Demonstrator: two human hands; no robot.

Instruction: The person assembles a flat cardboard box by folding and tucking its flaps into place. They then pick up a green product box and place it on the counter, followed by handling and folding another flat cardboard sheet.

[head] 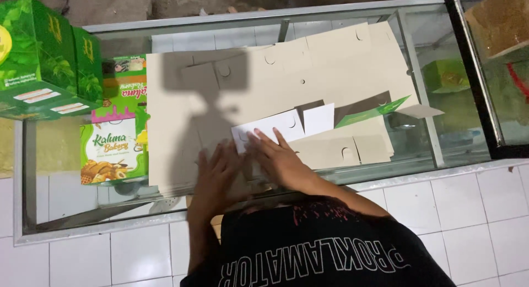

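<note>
Both hands lie flat with spread fingers, grasping nothing. The left hand (212, 179) presses the stack of flat tan cardboard box blanks (264, 94) on the glass worktop (441, 127); the right hand (278, 157) rests on a white blank (270, 127) atop the stack. Green printed boxes (47, 55) stand at far left.

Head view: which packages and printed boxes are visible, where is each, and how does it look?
Assembled green boxes: far left, leaf pattern.
Flat printed carton: left, on the glass counter, green with white panel and pastry picture.
Unfolded cardboard blanks: centre, beige, under both hands.
Small green box: right, under the glass.
</note>
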